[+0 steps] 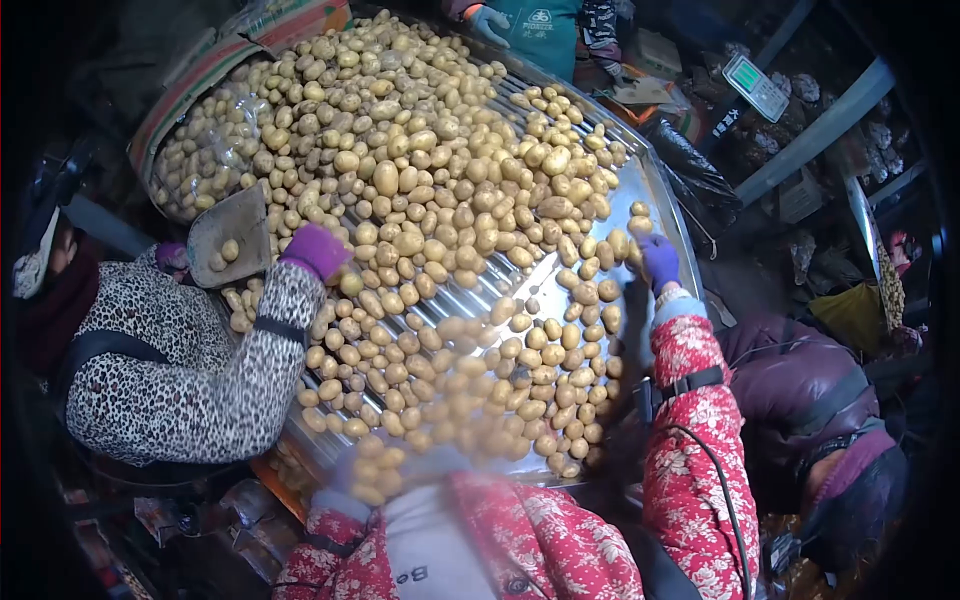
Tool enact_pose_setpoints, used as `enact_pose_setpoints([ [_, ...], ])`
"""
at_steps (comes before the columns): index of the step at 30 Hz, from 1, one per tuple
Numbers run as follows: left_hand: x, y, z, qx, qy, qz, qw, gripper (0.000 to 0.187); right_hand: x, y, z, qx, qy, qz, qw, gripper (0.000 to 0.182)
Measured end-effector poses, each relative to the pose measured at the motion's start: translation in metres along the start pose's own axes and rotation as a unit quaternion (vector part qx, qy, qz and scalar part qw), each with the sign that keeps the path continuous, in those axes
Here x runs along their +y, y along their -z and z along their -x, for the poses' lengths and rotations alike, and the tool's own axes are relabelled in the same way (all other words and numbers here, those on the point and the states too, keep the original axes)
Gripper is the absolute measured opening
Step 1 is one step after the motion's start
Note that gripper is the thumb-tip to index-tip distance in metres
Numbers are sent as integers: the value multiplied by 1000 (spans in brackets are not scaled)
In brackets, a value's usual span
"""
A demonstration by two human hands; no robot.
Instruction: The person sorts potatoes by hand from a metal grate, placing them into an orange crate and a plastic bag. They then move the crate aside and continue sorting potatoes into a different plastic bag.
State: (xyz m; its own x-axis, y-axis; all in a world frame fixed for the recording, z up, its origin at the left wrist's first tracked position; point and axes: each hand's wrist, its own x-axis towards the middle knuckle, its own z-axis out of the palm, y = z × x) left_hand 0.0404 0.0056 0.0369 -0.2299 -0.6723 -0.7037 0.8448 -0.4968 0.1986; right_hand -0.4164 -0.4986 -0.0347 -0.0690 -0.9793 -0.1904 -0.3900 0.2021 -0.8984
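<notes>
Many yellow potatoes [400, 180] are heaped on a slatted metal sorting table [635, 190]. At the table's right side, my right hand [660, 262] in a purple glove has its fingers curled against a potato [635, 257] at the edge of the spread. Low in the view, my left hand [345, 472] is blurred and partly hidden beside a cluster of potatoes [377, 470]; its fingers cannot be made out. Both my sleeves are red with a white flower pattern.
At left, a co-worker in a leopard-print sleeve [235, 385] reaches over the potatoes near a metal scoop [230, 235]. Another person's gloved hand [488, 25] is at the far edge. A person in a purple jacket [800, 380] bends at right, below a digital scale display [755, 87].
</notes>
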Motion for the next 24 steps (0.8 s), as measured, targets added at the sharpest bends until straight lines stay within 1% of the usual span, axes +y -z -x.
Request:
enact_pose_setpoints([
  [2, 3, 0, 2, 2, -12, -6, 1000, 47, -1, -9, -1, -13, 16, 190, 981, 66],
  [3, 4, 1, 3, 5, -18, -8, 1000, 47, -14, -17, 6, -20, 25, 285, 958, 71],
  [6, 7, 0, 7, 11, -35, -14, 999, 48, -34, -37, 11, -42, -1, 294, 955, 78],
  [7, 8, -3, 7, 9, -40, -20, 999, 48, -43, -40, 18, -53, 7, 292, 955, 70],
  [9, 6, -5, 9, 0, -54, -29, 998, 48, -6, -46, 10, -153, 36, 166, 974, 68],
  [10, 4, -9, 10, -3, -63, -35, 997, 48, -15, -52, 24, -202, 53, 101, 973, 67],
  [11, 3, -12, 12, -5, -76, -41, 996, 48, -23, -49, 42, -267, 5, -41, 963, 64],
  [12, 3, -19, 13, -6, -88, -47, 995, 48, -65, -49, 90, -325, -47, -179, 927, 61],
  [13, 7, -29, 20, 6, -97, -37, 995, 47, -79, -54, 122, -363, -127, -320, 866, 61],
  [14, 6, -34, 18, 47, -119, -70, 989, 45, -85, -60, 147, -388, -204, -451, 777, 62],
  [15, 5, -38, 17, 89, -138, -104, 981, 42, -80, -67, 162, -420, -142, -470, 763, 68],
  [16, 8, 7, 10, -32, -109, -45, 993, 39, -107, -82, 198, -373, -164, -517, 753, 74],
  [17, 11, 52, 3, -146, -63, 8, 987, 35, -107, -96, 214, -401, -162, -528, 731, 76],
  [18, 4, 59, -6, -123, -113, -5, 986, 33, -105, -114, 227, -431, -161, -539, 706, 79],
  [19, -2, 61, -11, -97, -165, -16, 981, 31, -125, -136, 251, -360, -195, -534, 740, 82],
  [20, -4, 56, -4, -95, -188, 19, 977, 29, -144, -158, 275, -286, -226, -524, 770, 87],
  [21, -6, 51, 4, -95, -212, 53, 971, 28, -127, -174, 278, -358, -221, -524, 740, 86],
  [23, -6, 9, 37, -108, -275, 141, 945, 29, -113, -198, 292, -462, -242, -526, 671, 85],
  [24, -9, 8, 49, -55, -288, 167, 941, 26, -121, -209, 305, -496, -266, -529, 635, 85],
])
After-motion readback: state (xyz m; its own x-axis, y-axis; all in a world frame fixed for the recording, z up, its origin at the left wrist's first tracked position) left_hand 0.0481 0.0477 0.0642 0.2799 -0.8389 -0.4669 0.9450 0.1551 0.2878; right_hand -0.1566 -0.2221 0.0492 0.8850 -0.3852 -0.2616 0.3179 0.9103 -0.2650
